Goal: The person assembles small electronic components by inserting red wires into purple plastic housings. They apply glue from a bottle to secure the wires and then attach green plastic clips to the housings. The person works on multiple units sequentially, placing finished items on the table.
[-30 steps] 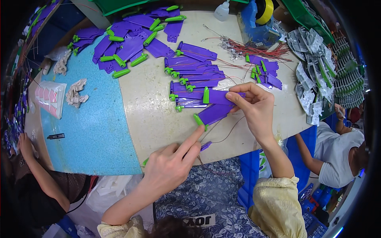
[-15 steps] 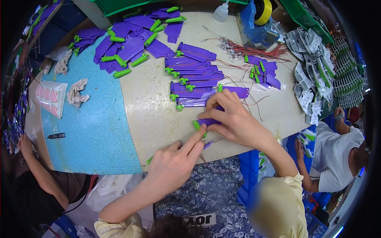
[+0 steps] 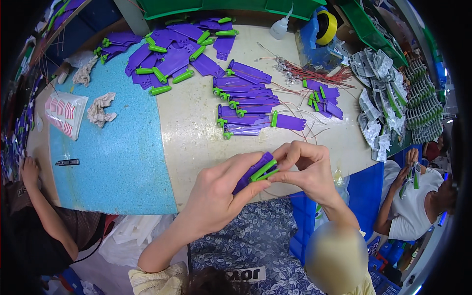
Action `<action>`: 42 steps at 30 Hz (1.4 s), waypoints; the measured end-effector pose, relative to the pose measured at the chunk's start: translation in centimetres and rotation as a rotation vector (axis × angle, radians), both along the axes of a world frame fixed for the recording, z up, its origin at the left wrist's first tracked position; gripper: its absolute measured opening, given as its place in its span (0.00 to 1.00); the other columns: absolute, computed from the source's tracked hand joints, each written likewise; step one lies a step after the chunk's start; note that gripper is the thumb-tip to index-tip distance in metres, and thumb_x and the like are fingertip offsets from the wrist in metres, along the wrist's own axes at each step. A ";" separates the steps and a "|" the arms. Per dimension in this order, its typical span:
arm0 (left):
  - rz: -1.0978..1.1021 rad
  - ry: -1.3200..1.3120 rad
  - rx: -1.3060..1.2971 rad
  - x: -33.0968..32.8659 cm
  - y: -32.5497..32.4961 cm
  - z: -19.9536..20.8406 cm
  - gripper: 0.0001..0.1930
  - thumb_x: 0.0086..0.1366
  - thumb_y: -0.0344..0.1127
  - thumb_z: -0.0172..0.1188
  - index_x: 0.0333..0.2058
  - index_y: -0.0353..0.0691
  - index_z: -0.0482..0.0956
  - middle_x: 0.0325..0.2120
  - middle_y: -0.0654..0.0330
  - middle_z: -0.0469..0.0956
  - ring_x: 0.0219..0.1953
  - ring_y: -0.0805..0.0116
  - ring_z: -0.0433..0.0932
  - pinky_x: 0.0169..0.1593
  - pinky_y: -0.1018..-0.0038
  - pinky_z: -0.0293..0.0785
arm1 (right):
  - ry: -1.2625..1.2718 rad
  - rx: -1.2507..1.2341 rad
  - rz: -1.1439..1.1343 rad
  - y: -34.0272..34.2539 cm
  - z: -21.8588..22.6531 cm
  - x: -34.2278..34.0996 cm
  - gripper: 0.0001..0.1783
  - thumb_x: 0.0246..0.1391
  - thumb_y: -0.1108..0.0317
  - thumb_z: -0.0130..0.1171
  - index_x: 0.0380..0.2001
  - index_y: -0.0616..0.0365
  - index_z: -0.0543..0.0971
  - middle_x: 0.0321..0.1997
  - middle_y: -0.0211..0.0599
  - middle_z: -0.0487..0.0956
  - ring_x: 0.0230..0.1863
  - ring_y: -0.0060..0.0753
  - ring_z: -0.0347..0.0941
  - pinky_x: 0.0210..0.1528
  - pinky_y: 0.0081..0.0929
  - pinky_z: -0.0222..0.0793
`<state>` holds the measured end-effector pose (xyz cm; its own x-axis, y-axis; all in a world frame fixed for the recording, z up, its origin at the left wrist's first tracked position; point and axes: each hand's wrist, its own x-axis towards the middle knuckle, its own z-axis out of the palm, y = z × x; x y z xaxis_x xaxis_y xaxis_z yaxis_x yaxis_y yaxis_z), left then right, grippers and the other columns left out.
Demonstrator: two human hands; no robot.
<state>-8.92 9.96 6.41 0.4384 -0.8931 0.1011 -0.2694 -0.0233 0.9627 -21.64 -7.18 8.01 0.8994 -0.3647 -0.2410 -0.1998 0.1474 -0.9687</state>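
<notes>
At the near side of the table point(image 3: 189, 140), centre: one purple-and-green piece point(image 3: 264, 170), raised in front of the person's body, tilted, its two green strips side by side and slanting up toward the right.

Left hand point(image 3: 219, 184): fingers and thumb bent round the purple part from the left, gripping it; much of the piece hidden behind them.

Right hand point(image 3: 307, 169): thumb and forefinger pinched about the right end of the green strips, other fingers curled; what else, if anything, lies between the fingertips cannot be told.

Beyond the hands, centre: one row of purple parts with green ends point(image 3: 253, 101), overlapping, thin wires trailing right; one single purple part point(image 3: 291, 122) at its near right end, green tip to the left.

Far left: one heaped pile of purple parts point(image 3: 169, 61), green tips pointing various ways, partly over the blue mat point(image 3: 118, 172).

On the mat, left: one black slim tool point(image 3: 67, 162); one striped plastic packet point(image 3: 65, 115); one crumpled tissue point(image 3: 102, 109) just beside it.

Far right: one bundle of red wires point(image 3: 319, 73); one small cluster of purple and green parts point(image 3: 328, 100) near it; one white squeeze bottle point(image 3: 279, 29); one roll of yellow tape point(image 3: 327, 28) in a blue holder point(image 3: 312, 54); one heap of grey parts point(image 3: 381, 69).

Right edge: one co-worker in white point(image 3: 415, 196), white-and-green parts in hand.
</notes>
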 end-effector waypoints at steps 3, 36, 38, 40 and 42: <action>0.007 -0.089 -0.045 -0.2 0.0 -0.3 0.18 0.63 0.33 0.65 0.49 0.33 0.76 0.36 0.52 0.82 0.33 0.57 0.84 0.35 0.67 0.78 | 0.043 -0.039 0.029 0.1 0.0 -0.3 0.11 0.43 0.82 0.72 0.27 0.63 0.77 0.34 0.38 0.81 0.40 0.26 0.78 0.49 0.26 0.73; -0.308 1.171 0.388 2.0 -0.6 0.5 0.16 0.68 0.40 0.62 0.41 0.29 0.81 0.24 0.53 0.81 0.17 0.70 0.78 0.20 0.78 0.72 | -0.033 -0.627 -0.118 -1.4 3.2 -3.8 0.03 0.47 0.79 0.69 0.28 0.64 0.85 0.17 0.28 0.64 0.17 0.18 0.54 0.21 0.24 0.47; -0.322 1.201 0.398 1.9 -0.6 0.2 0.16 0.68 0.40 0.62 0.42 0.29 0.80 0.23 0.53 0.81 0.17 0.70 0.78 0.20 0.77 0.71 | -0.023 -0.590 -0.141 -1.3 3.0 -3.8 0.03 0.47 0.79 0.69 0.28 0.64 0.85 0.17 0.27 0.64 0.18 0.17 0.54 0.21 0.24 0.47; -0.325 1.210 0.391 1.7 -0.6 0.0 0.16 0.69 0.40 0.62 0.42 0.29 0.80 0.23 0.53 0.80 0.17 0.70 0.77 0.19 0.77 0.71 | -0.038 -0.601 -0.140 -1.4 2.9 -3.8 0.03 0.47 0.80 0.69 0.28 0.64 0.85 0.17 0.27 0.64 0.18 0.17 0.54 0.21 0.24 0.46; -0.366 1.237 0.363 1.7 -0.4 -0.1 0.16 0.69 0.40 0.61 0.43 0.29 0.80 0.22 0.54 0.80 0.16 0.71 0.77 0.19 0.77 0.71 | -0.080 -0.659 -0.113 -1.5 2.9 -3.7 0.03 0.47 0.80 0.69 0.27 0.64 0.84 0.17 0.26 0.64 0.18 0.17 0.54 0.21 0.24 0.46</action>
